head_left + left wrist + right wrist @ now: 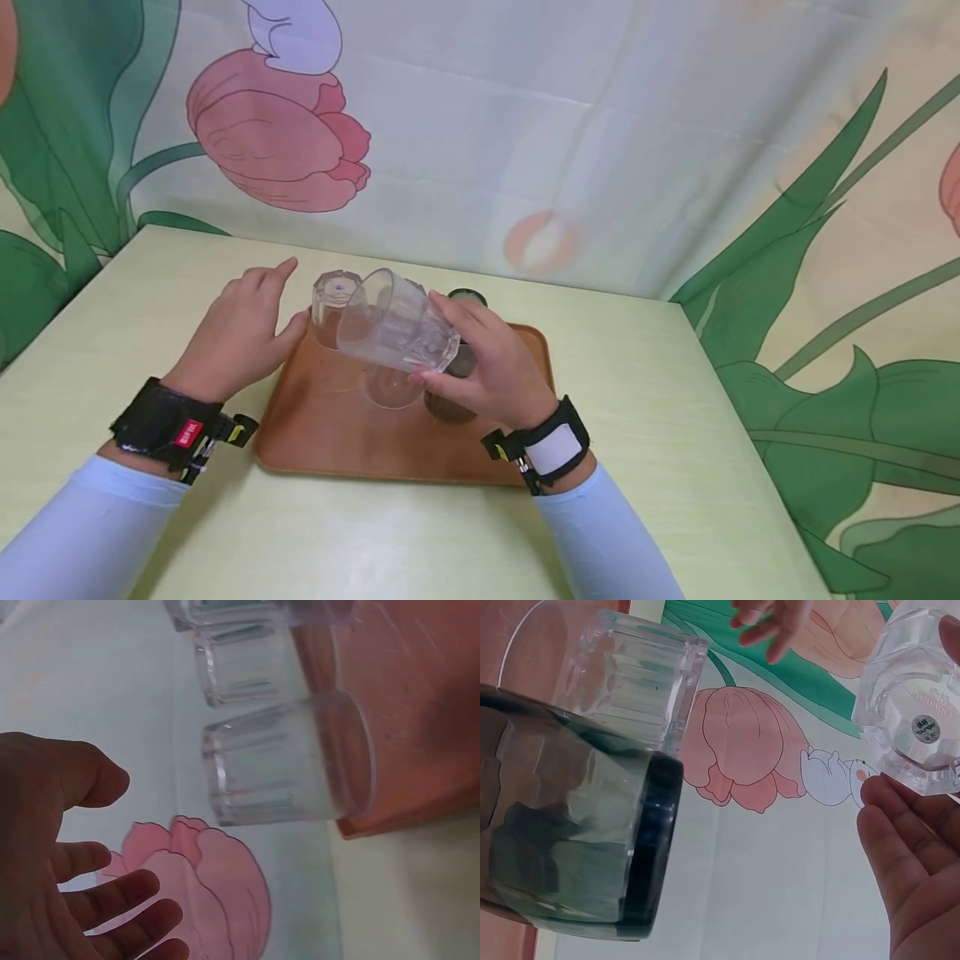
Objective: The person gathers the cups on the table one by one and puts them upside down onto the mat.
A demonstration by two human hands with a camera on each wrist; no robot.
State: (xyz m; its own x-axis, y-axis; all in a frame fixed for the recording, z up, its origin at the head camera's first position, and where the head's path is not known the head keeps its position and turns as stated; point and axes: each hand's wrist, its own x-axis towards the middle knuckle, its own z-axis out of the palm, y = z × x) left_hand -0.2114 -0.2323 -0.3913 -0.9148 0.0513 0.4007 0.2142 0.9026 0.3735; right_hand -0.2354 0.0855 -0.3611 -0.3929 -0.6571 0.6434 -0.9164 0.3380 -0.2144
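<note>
My right hand (487, 367) grips a clear tumbler (393, 325) around its base end, above the brown tray (345, 450). The tumbler is tilted, its mouth toward the left; a round label (926, 729) shows on its base. My left hand (236, 333), fingers spread and holding nothing, is beside an upside-down clear tumbler (330, 304) at the tray's back left corner. In the head view, whether the thumb touches that tumbler is unclear; the left wrist view shows a gap. A dark smoky tumbler (562, 825) stands upside down under my right hand.
Another clear tumbler (244, 664) stands upside down on the tray, partly hidden in the head view by the held one. A second dark tumbler (467, 295) shows at the back. The pale table (637, 417) surrounds the tray; a printed curtain (450, 167) hangs behind.
</note>
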